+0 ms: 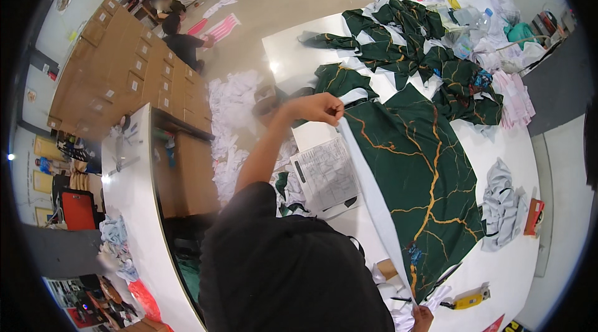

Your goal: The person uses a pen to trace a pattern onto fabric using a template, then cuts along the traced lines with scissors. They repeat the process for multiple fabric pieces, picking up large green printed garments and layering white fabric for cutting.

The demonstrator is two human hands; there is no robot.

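A dark green fabric piece [408, 164] with gold branching lines and a white strip along its left edge is spread over the white table [507, 145]. My left hand [316, 108], stretched out at the far end, is closed on its upper left corner. Close to my body, my right hand [422, 318] grips the near end of the same edge; only part of this hand shows. Under the fabric's left edge lies a sheet of paper with a printed grid [327, 173]. Beyond the fabric, more green patterned pieces [398, 45] are heaped.
A yellow cutter [471, 300] lies near my right hand. Crumpled grey cloth [500, 204] and a red box [534, 217] are on the right. At the back stands a plastic bottle [484, 19]. Cartons [124, 70] are stacked left; two people [184, 42] sit beyond, and white scraps [233, 120] cover the floor.
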